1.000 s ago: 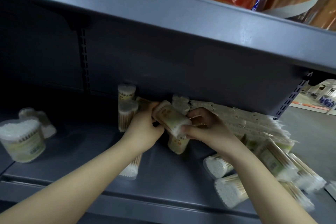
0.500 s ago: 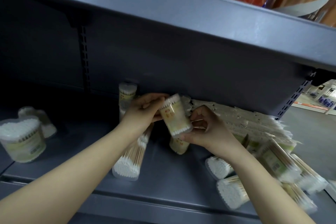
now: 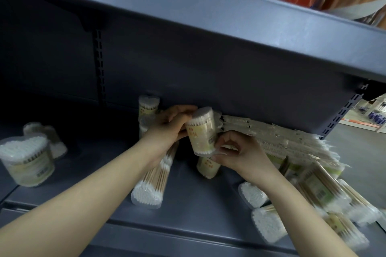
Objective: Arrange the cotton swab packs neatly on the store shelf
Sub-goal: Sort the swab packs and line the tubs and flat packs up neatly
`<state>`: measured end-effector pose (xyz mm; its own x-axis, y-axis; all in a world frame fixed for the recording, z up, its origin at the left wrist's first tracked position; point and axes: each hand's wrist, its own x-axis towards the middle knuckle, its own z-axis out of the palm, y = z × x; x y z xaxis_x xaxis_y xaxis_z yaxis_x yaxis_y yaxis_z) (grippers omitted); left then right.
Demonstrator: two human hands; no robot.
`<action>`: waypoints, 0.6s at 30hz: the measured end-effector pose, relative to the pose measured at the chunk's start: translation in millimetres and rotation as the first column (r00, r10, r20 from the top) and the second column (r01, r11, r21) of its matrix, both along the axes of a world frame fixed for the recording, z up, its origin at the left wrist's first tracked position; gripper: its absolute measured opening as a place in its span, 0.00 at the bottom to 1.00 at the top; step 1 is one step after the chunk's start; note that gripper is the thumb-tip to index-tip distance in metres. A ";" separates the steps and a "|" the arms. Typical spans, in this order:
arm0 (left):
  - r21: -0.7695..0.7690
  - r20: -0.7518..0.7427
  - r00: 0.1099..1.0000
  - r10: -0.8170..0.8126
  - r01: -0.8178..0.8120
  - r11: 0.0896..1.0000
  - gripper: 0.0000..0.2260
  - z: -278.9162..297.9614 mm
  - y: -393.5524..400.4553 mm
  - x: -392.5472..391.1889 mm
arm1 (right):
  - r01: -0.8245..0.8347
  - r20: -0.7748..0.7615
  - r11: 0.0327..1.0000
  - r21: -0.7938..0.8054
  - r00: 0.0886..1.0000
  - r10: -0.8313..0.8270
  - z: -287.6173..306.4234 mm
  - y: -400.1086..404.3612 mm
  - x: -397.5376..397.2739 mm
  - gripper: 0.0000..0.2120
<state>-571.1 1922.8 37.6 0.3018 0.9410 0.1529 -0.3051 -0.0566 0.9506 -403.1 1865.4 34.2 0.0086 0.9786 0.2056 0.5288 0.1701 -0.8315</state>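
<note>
Near the shelf (image 3: 188, 210) front edge, a pack (image 3: 149, 185) lies flat. Farther back, the left hand (image 3: 167, 127) and right hand (image 3: 236, 152) pinch an upright swab pack (image 3: 201, 129), fingers curled round it. Best set it squarely upright beside the standing pack (image 3: 148, 105) at the back edge.

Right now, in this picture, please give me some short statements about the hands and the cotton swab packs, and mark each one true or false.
1. Both hands hold one cylindrical pack. True: the left hand grips its top, the right hand its bottom.
2. The held pack lies flat on the shelf. False: it is lifted, nearly upright.
3. A heart-shaped tub stands at the far left. True.
4. The packs at the right stand in tidy rows. False: they lie tumbled.
</note>
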 end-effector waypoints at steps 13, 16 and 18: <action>0.101 -0.221 0.974 0.053 -0.031 0.994 0.08 9.7 2.9 -0.7 | 0.021 0.070 1.000 -0.006 0.997 -0.020 -0.4 3.5 4.4 0.12; 0.101 -0.311 0.942 0.127 -0.100 0.990 0.11 16.0 8.7 -0.1 | 0.032 0.085 0.999 -0.024 0.996 -0.030 9.1 5.2 10.0 0.11; 0.129 -0.392 0.901 0.184 -0.145 0.981 0.12 18.6 14.1 -4.7 | 0.069 0.126 0.998 0.005 0.990 -0.069 16.5 8.3 16.5 0.10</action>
<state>-575.8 1936.9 56.2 0.1983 0.9698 0.1419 0.1217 -0.1680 0.9782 -386.7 1873.7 50.7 0.0501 0.9764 0.2102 0.6399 0.1302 -0.7573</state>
